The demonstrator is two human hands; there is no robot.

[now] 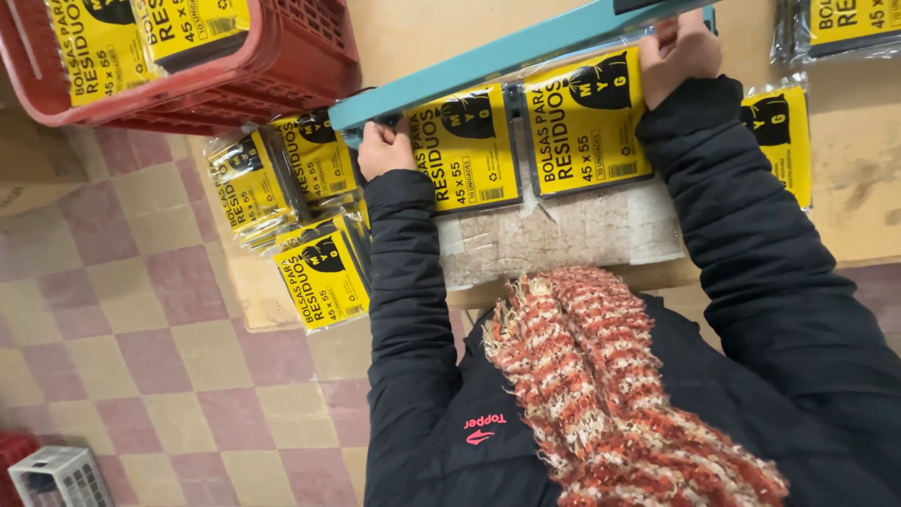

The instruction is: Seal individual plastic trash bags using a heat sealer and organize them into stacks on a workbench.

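My left hand point(383, 148) is closed over the near end of the teal sealer bar point(488, 64), fingers wrapped on its handle, pressing it down toward the desk point(849, 202). My right hand point(678, 49) lies fingers curled on the top edge of a yellow-and-black bag packet point(584, 127), pinning it just under the bar; I cannot tell whether the thumb grips the film or only rests on it. A second packet point(466, 148) lies beside the first, between my two hands, its top edge also tucked under the bar. Both sit on a pale worn pad point(563, 235) at the front of the desk. Judged from the layout, work is partly through: a loose pile of packets point(291, 207) lies to my left at the desk corner, some overhanging the edge, and a red basket point(272, 66) beyond them already holds more. Further packets lie to my right, one point(781, 131) just past my sleeve and another point(845, 23) at the far corner. Whether those are finished or waiting cannot be told. The two under the bar are the ones in hand, not yet moved aside.
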